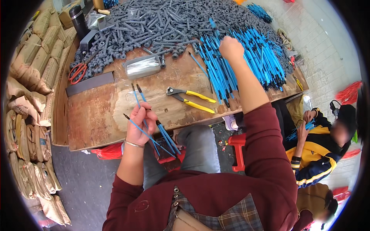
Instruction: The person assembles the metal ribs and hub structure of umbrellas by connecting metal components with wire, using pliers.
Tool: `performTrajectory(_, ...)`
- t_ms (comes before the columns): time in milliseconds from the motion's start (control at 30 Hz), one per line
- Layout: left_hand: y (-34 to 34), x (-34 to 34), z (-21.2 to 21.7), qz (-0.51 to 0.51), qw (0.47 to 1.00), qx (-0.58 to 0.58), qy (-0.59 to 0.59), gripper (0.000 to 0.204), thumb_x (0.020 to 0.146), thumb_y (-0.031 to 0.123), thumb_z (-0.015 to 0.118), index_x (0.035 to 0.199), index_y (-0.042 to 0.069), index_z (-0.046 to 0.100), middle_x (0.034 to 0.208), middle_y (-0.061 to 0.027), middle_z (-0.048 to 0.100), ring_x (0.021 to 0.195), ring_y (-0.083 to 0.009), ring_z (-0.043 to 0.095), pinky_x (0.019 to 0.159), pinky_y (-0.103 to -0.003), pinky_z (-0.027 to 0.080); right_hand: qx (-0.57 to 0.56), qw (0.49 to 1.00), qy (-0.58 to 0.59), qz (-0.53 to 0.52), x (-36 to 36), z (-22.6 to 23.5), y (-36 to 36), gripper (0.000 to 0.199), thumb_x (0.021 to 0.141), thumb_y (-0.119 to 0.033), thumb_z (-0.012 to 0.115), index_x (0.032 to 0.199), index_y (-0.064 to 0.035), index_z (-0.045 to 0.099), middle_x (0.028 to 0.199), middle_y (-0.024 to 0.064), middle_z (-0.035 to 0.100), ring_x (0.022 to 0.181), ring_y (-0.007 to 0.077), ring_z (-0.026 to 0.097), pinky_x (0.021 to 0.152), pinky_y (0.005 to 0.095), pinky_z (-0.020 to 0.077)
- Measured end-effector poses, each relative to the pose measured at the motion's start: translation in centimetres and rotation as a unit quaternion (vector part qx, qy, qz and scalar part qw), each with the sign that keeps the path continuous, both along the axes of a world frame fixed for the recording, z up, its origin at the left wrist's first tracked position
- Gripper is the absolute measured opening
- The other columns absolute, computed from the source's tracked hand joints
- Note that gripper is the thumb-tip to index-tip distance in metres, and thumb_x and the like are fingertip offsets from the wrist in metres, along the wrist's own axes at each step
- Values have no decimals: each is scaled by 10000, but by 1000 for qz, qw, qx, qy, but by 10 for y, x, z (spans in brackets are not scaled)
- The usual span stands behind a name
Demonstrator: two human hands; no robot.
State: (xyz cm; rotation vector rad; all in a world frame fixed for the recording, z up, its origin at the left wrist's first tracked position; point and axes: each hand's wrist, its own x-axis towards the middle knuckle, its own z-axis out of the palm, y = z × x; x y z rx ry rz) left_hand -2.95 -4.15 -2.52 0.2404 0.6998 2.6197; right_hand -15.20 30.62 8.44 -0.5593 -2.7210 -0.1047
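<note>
My left hand (140, 125), with a bracelet at its wrist, is closed around several thin blue rods with dark ends (165, 136). They stick out above and below my fingers at different angles, near the table's front edge. My right hand (231, 49) reaches far forward over a broad heap of similar blue rods (216, 73). Its fingers are curled, and a blurred blue piece (213, 25) juts out beyond them; the grip itself is partly hidden. Between the hands lie end-cutting pliers with yellow handles (192, 101), their jaws apart.
Grey plastic bolt-like parts (154, 23) are piled across the wooden table's (92, 127) back. A clear box of thin white pieces (142, 67), red-handled scissors (78, 73) and a dark flat bar (90, 84) lie at left. Sacks (34, 169) line the left; a co-worker (316, 150) sits at right.
</note>
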Motion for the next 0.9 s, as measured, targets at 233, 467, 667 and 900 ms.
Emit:
performTrajectory(233, -6, -3, -3, -62, 998, 7, -4, 212, 889, 201, 510, 1024, 37, 522, 783, -131, 634, 516, -155, 575, 436, -231, 450, -275, 911, 122, 283, 83, 78, -86, 199, 850, -207, 495, 855, -27, 580, 703, 86, 609, 621, 185, 592, 568, 302, 466)
performTrajectory(467, 8, -3, 0, -16, 993, 108, -35, 250, 861, 189, 554, 1057, 42, 505, 865, -121, 615, 640, -176, 594, 571, -264, 493, -335, 823, -76, 452, 171, -25, -161, 155, 842, -169, 507, 802, -21, 526, 631, 98, 596, 560, 237, 599, 522, 341, 467)
performTrajectory(667, 8, -10, -7, 42, 998, -52, 18, 292, 828, 139, 598, 1095, 78, 496, 789, -89, 580, 603, -178, 574, 541, -288, 498, -291, 854, -95, 420, 169, -45, -161, 176, 826, -186, 529, 770, -19, 530, 646, 140, 599, 617, 318, 597, 551, 398, 468)
performTrajectory(900, 2, -5, 3, -42, 999, 4, 32, 303, 821, 112, 601, 1096, 118, 475, 742, -79, 557, 595, -178, 568, 505, -299, 494, -353, 816, -157, 429, 141, -39, -148, 222, 830, -236, 538, 808, -19, 578, 656, 154, 598, 598, 275, 596, 556, 368, 470)
